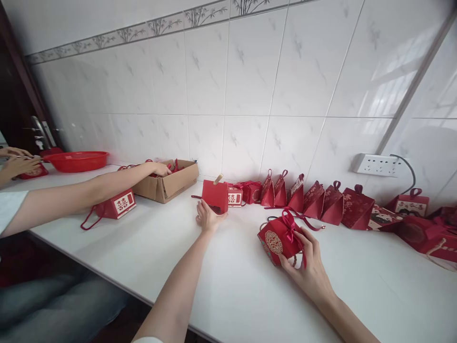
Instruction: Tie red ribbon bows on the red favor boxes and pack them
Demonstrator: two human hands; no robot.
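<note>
My left hand (pixel 210 216) is closed around the lower part of a plain red gift box (pixel 217 193), which stands at the middle of the table with a gold-coloured tab at its top. A dark strap sticks out to its left. My right hand (pixel 310 262) grips a red gift box with a ribbon bow (pixel 280 240), thumb at its near side and fingers behind. That box is tilted on the white table and bears a round gold emblem and cord handles. Behind it lies a dark red ribbon (pixel 307 220).
Red gift boxes (pixel 314 200) line the wall to the right, below a socket strip (pixel 379 165). A co-worker's hand (pixel 160 169) reaches into a cardboard box (pixel 164 188) beside another red box (pixel 116 205). Another person's hands (pixel 21 164) are near a red basin (pixel 76 162).
</note>
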